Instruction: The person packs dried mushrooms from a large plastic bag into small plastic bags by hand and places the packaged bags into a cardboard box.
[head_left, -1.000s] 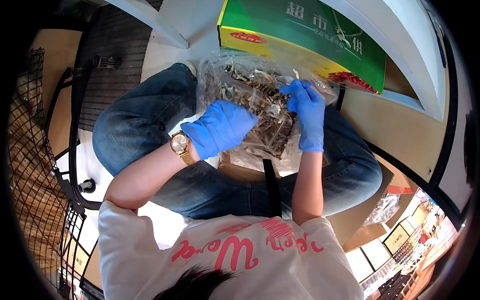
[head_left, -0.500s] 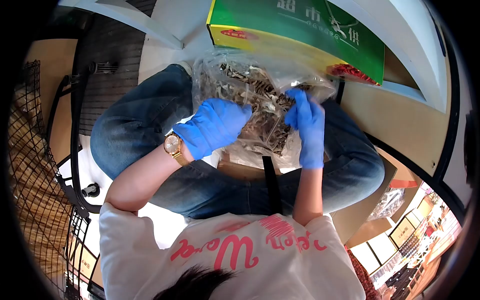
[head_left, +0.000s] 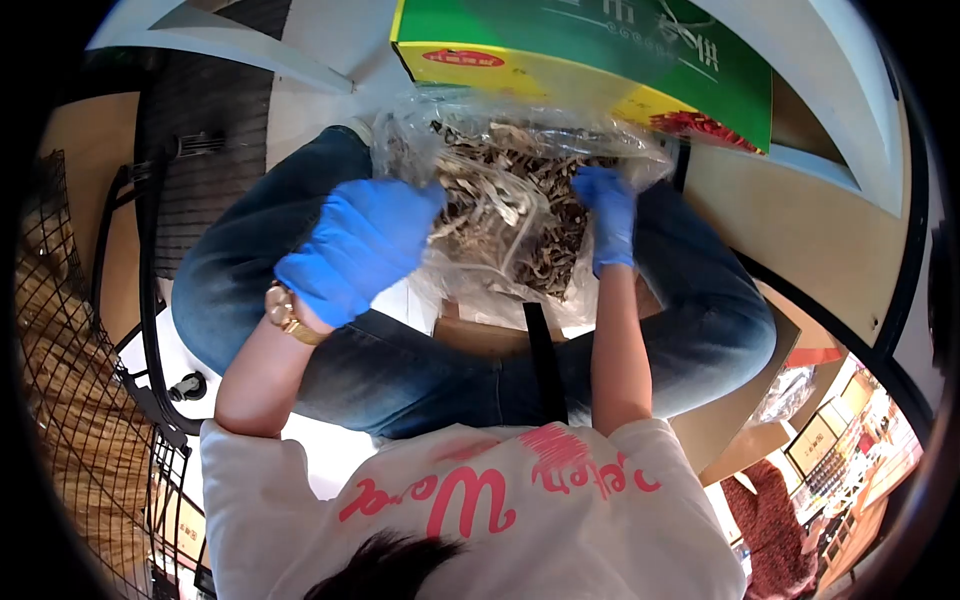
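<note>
A large clear plastic bag (head_left: pixel 400 150) lies open between my knees, full of dried brown-and-white slices (head_left: pixel 560 250) that look like dried mushrooms. Inside its mouth, a smaller clear plastic bag (head_left: pixel 490 235) also has slices in it. My left hand (head_left: pixel 365 245), in a blue glove with a gold watch at the wrist, is closed at the left side of the smaller bag, fingertips on its edge. My right hand (head_left: pixel 607 210), gloved too, is at the right side of the slices with fingers bent together; what they hold is hidden.
A green and yellow carton (head_left: pixel 580 60) stands just beyond the bag. Brown cardboard (head_left: pixel 480 338) shows under the bag. A black wire basket (head_left: pixel 85 400) is on the left, a white table leg (head_left: pixel 270 50) at the upper left, and an open cardboard box (head_left: pixel 745 430) at the right.
My left hand has moved left, drawing the smaller bag's edge with it, so more slices show. My right hand has moved slightly up. The view has shifted a little.
</note>
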